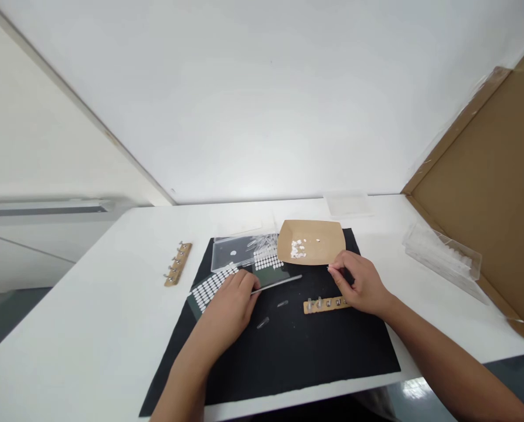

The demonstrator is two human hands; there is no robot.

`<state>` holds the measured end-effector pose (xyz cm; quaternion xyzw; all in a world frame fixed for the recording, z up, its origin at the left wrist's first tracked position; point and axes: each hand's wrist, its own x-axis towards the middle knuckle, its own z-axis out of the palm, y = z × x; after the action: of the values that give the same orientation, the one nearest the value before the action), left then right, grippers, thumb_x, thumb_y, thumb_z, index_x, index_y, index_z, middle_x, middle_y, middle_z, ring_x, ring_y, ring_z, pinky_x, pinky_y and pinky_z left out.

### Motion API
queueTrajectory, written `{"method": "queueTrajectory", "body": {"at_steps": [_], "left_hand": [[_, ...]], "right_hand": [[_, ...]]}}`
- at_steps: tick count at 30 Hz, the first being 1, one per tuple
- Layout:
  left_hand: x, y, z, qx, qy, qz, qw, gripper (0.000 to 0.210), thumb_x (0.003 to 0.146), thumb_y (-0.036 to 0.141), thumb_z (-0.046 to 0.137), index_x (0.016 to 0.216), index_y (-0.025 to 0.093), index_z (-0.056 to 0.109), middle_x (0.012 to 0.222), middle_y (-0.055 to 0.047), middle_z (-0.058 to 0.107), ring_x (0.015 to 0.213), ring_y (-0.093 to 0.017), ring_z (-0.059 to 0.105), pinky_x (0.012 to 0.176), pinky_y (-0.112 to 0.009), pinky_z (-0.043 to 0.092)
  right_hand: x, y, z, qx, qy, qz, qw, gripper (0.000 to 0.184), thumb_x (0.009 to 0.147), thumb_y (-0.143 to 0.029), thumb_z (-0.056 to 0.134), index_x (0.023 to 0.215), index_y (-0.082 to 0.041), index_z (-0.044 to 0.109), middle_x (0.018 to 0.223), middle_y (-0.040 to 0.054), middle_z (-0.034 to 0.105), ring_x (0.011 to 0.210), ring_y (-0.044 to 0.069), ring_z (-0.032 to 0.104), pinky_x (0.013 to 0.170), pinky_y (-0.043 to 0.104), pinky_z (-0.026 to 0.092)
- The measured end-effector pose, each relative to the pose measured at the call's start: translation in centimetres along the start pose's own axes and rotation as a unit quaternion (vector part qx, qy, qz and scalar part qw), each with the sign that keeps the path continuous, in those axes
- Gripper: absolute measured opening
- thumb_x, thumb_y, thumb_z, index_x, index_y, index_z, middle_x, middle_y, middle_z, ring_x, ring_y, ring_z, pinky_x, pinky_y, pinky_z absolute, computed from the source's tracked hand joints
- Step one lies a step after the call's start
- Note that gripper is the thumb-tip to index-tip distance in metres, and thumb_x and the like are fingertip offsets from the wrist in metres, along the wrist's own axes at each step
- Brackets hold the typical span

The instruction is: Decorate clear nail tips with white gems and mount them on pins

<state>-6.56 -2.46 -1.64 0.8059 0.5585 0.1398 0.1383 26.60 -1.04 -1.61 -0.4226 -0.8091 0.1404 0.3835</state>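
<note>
My left hand rests over a green sheet of white oval stickers. Its fingers are closed on a thin grey rod-shaped tool, pointing right; which kind I cannot tell. Thumb and forefinger of my right hand pinch a tiny white piece at the front edge of a brown paper tray. Several white bits lie in that tray. Below my right hand is a wooden strip with metal studs and small clear tubes, its right end hidden. Two clear tubes lie loose on the black mat.
Behind my left hand are a clear plastic box with clear slivers and a second sticker sheet. Another studded wooden strip lies left on the white table. At right stand a clear container and a large cardboard box.
</note>
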Motion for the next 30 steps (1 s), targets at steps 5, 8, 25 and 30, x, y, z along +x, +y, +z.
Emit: {"method": "queueTrajectory", "body": {"at_steps": [5, 8, 25, 30], "left_hand": [[-0.5, 2.0, -3.2, 0.050, 0.005, -0.089, 0.995, 0.025, 0.106, 0.038, 0.032, 0.100, 0.024, 0.052, 0.087, -0.006, 0.068, 0.069, -0.025, 0.066, 0.061, -0.033, 0.043], [2.0, 4.1, -4.4, 0.043, -0.004, -0.077, 0.996, 0.029, 0.108, 0.041, 0.032, 0.118, 0.021, 0.051, 0.079, -0.004, 0.069, 0.061, -0.026, 0.067, 0.058, -0.032, 0.040], [7.2, 6.5, 0.5, -0.181, 0.069, 0.040, 0.980, 0.040, 0.113, 0.036, 0.037, 0.092, 0.021, 0.068, 0.072, -0.002, 0.068, 0.072, -0.020, 0.067, 0.071, -0.029, 0.046], [7.4, 6.2, 0.9, -0.247, 0.096, 0.020, 0.964, 0.041, 0.112, 0.035, 0.040, 0.081, 0.021, 0.063, 0.059, 0.003, 0.058, 0.062, -0.017, 0.061, 0.071, -0.030, 0.046]], "right_hand": [[0.0, 0.1, 0.0, -0.004, -0.009, -0.003, 1.000, 0.018, 0.105, -0.025, 0.056, 0.088, -0.024, 0.053, 0.082, 0.0013, 0.063, 0.072, 0.017, 0.058, 0.067, 0.032, 0.045], [0.2, 0.1, 0.1, -0.009, 0.003, 0.001, 1.000, 0.020, 0.106, -0.027, 0.056, 0.086, -0.024, 0.053, 0.081, 0.0018, 0.063, 0.072, 0.018, 0.058, 0.068, 0.032, 0.045], [7.8, 0.0, 0.9, -0.038, 0.024, -0.039, 0.998, 0.018, 0.105, -0.025, 0.059, 0.087, -0.023, 0.057, 0.081, 0.0017, 0.067, 0.071, 0.017, 0.058, 0.066, 0.031, 0.043], [9.1, 0.9, 2.7, -0.078, 0.066, -0.040, 0.994, 0.019, 0.105, -0.027, 0.058, 0.087, -0.024, 0.056, 0.079, 0.0022, 0.066, 0.070, 0.018, 0.059, 0.065, 0.032, 0.041]]}}
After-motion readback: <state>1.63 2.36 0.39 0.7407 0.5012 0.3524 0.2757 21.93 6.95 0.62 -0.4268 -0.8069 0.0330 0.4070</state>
